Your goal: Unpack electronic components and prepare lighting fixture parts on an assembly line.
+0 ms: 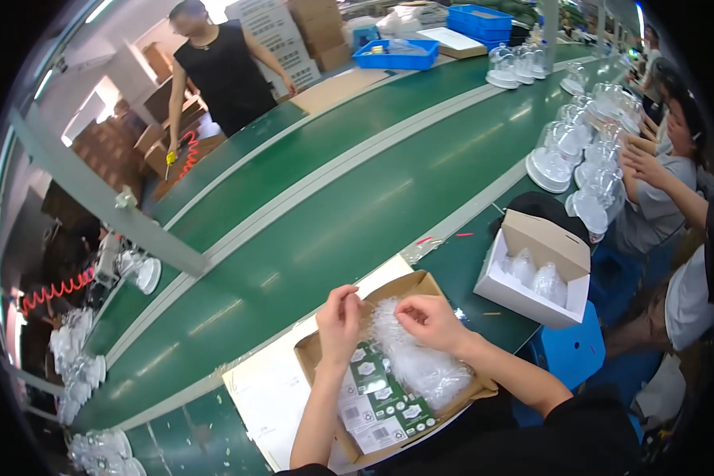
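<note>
A shallow brown cardboard box (312,355) lies tilted in front of me. In its right part is a bundle of clear, crinkled plastic bags (428,366). Green and white printed cards (381,397) fill its left part. My left hand (339,324) is over the box's far left side, its fingers bent and pinched together. Over the far end of the plastic bundle is my right hand (431,320), thumb and fingers closed in a pinch. Whatever either hand pinches is too small or too clear to make out.
An open white box (496,274) with clear domed pieces stands to the right, above a blue stool (571,349). Behind runs a green conveyor belt (325,214). Clear domes on white bases (551,166) crowd the far right near seated people. A person (226,75) stands across the line.
</note>
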The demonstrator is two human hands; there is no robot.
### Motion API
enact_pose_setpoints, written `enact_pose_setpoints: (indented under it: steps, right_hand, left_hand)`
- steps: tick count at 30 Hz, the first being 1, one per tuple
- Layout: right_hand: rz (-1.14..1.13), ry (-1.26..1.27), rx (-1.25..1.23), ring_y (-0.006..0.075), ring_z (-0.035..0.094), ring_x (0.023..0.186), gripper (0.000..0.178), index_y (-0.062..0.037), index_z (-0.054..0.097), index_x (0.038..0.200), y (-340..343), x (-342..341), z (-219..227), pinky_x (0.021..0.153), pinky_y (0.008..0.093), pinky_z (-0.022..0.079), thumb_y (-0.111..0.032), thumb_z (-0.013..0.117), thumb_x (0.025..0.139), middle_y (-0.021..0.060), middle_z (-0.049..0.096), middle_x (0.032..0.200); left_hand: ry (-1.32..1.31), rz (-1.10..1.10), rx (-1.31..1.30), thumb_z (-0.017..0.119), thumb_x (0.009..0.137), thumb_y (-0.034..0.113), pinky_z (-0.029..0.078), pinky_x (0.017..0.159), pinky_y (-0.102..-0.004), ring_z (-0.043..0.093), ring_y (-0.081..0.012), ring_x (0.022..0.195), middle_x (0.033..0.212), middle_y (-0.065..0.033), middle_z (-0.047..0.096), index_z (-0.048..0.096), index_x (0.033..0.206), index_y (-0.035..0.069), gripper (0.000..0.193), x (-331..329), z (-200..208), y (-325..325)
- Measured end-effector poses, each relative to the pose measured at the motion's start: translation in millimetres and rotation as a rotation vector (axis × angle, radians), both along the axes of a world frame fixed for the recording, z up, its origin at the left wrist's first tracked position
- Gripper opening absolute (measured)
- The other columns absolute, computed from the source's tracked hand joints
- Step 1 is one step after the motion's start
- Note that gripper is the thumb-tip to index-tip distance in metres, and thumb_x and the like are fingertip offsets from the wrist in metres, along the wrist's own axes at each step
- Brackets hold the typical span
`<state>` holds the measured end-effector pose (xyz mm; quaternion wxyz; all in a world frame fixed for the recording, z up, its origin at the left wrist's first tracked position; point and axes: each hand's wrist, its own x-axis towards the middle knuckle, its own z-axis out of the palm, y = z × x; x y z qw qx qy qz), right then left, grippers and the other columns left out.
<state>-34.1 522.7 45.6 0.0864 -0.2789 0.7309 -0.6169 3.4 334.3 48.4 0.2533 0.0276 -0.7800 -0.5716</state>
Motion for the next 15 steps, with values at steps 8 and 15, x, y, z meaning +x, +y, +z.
enact_pose_setpoints:
  steps: [8,15]
  right_hand:
    - [-0.048,-0.042,0.005,0.0085,0.059,0.06,0.008,-0.0008,0.062,0.086,-2,-4,-9,0.055,0.022,0.047,-0.008,0.063,0.083,0.0043,0.063,0.072]
    - [-0.014,-0.096,-0.003,0.0039,0.055,0.06,0.004,0.0001,0.06,0.084,-5,-1,-12,0.053,0.0181,0.043,-0.004,0.061,0.083,0.0008,0.061,0.072]
  left_hand:
    - [-0.062,-0.053,-0.02,0.05,0.093,0.003,0.04,0.05,-0.0183,0.05,-0.0034,0.056,0.071,-0.0006,0.058,0.059,0.1,-0.001,0.012,-5,-2,0]
    - [-0.056,-0.061,-0.058,0.051,0.093,0.005,0.041,0.05,-0.0206,0.051,-0.0046,0.057,0.069,-0.0021,0.059,0.059,0.099,0.0,0.011,-3,-2,-5]
